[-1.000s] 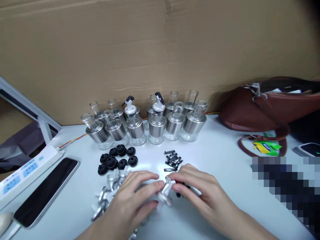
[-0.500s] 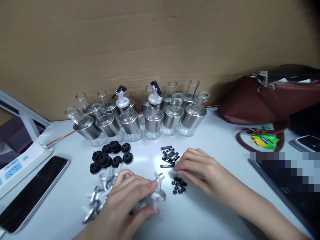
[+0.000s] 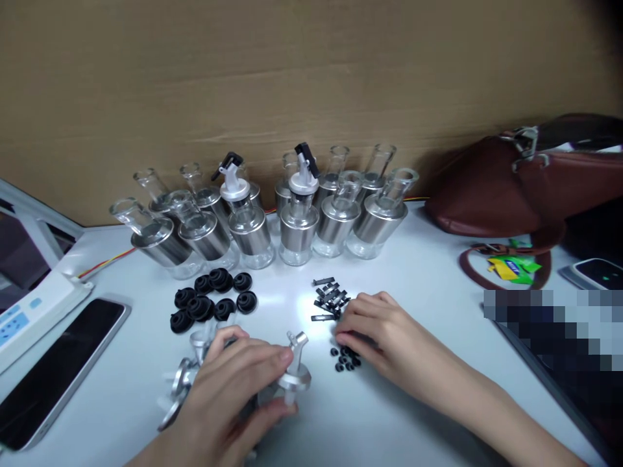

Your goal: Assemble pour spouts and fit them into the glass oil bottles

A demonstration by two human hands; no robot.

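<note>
My left hand [image 3: 233,389] is closed on a silver pourer spout [image 3: 294,376], held upright with its thin nozzle on top. Under and beside that hand lie several more silver pourer spouts [image 3: 183,375], partly hidden by it. My right hand [image 3: 377,327] has thumb and fingers pinched together, at the edge of a cluster of small black rubber rings [image 3: 349,362]. Whatever its fingertips hold is hidden. Just behind it is a pile of black plastic levers [image 3: 331,295]. Several black ribbed stoppers [image 3: 200,307] lie on the left.
Two rows of glass bottles with steel sleeves [image 3: 298,235] stand at the back; two carry pourers. A phone [image 3: 63,373] and a power strip [image 3: 36,321] lie at left. At right are a brown bag [image 3: 487,188], a green-yellow wrapper [image 3: 516,268] and a dark device [image 3: 540,363].
My right hand has come slightly down, from beside the levers to over the small rings. My left hand still holds the pourer spout. The view has shifted slightly.
</note>
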